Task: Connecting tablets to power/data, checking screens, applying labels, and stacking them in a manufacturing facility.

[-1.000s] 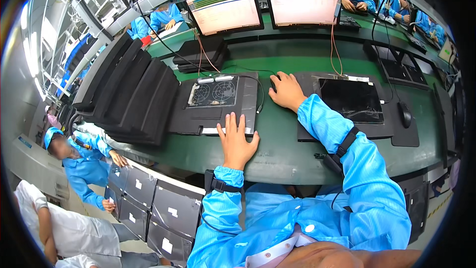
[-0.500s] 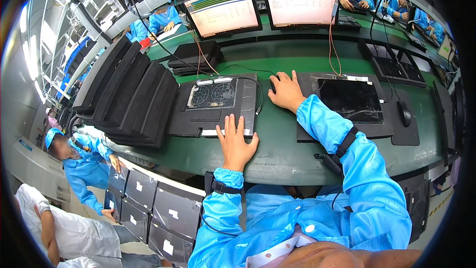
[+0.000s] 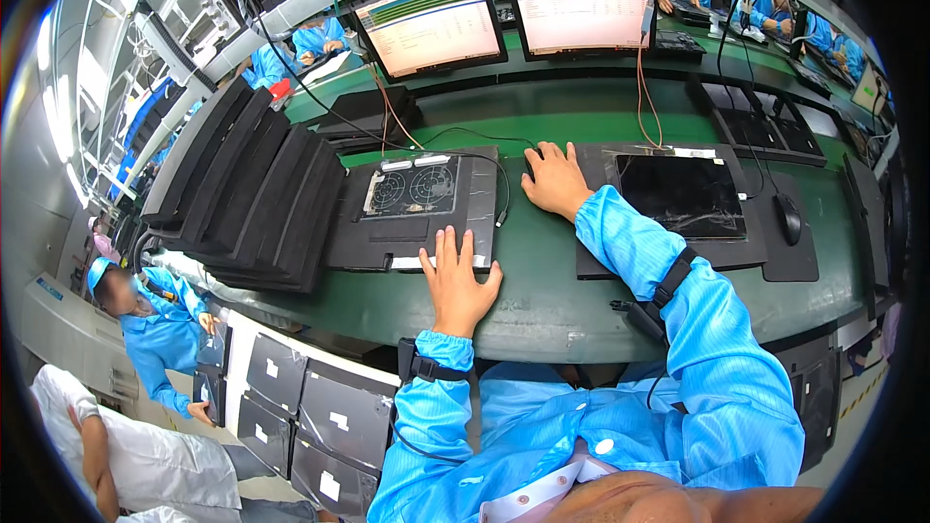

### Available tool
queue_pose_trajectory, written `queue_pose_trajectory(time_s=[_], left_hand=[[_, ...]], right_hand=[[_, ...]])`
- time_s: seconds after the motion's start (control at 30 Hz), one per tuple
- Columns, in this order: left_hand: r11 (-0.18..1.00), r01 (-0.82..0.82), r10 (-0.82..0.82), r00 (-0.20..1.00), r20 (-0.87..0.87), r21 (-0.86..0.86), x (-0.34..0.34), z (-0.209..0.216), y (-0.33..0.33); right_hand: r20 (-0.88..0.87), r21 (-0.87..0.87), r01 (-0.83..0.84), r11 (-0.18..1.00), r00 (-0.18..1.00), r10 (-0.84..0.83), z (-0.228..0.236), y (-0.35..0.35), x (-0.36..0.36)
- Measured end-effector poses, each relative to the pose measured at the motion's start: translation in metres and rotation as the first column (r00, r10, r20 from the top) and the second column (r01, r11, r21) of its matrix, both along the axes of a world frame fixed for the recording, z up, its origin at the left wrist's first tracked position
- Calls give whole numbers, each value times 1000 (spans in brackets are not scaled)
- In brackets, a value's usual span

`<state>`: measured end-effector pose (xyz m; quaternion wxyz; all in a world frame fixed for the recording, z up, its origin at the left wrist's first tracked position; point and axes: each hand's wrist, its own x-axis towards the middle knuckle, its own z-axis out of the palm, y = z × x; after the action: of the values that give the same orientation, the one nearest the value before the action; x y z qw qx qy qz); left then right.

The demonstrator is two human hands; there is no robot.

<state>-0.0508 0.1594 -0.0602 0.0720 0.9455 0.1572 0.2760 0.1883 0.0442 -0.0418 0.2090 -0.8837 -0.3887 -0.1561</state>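
My left hand [image 3: 458,281] lies flat with its fingers spread, fingertips on the near edge of a black foam tray [image 3: 397,230]. In that tray sits a flat, film-covered screen panel [image 3: 415,187] marked with two circular target patterns. My right hand [image 3: 559,182] is laid over a dark computer mouse [image 3: 530,157], most of which it hides; a thin cable runs left from it. To the right of that hand, a second black foam tray [image 3: 605,257] carries a dark, glossy screen panel [image 3: 681,196] with a cable at its side.
Stacked black foam trays [image 3: 257,194] stand at the left. Two lit monitors [image 3: 431,27] rise behind the green bench [image 3: 542,310]. Another black mouse [image 3: 790,220] rests on a pad at the right. At lower left, a co-worker in blue [image 3: 160,329] handles dark panels beside a white table [image 3: 237,349].
My hands keep their places while the view shifts very slightly. The co-worker at lower left has drawn dark panels away from the others, toward their own body.
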Motion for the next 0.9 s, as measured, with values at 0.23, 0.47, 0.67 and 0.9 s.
queue_pose_trajectory(time_s=[0.23, 0.47, 0.67, 0.9], left_hand=[[999, 25, -25, 1000, -8, 27, 11, 1, -6], [998, -4, 8, 998, -68, 58, 2, -4, 1], [997, -25, 33, 992, -121, 72, 6, 7, -6], [850, 468, -508, 850, -138, -242, 37, 53, -107]], right_hand=[[53, 17, 15, 1000, 998, -16, 2, -13, 9], [521, 347, -567, 747, 779, 349, 94, -113, -38], [413, 449, 148, 881, 840, -351, 116, -384, 48], [164, -292, 631, 719, 773, -613, 19, -570, 203]])
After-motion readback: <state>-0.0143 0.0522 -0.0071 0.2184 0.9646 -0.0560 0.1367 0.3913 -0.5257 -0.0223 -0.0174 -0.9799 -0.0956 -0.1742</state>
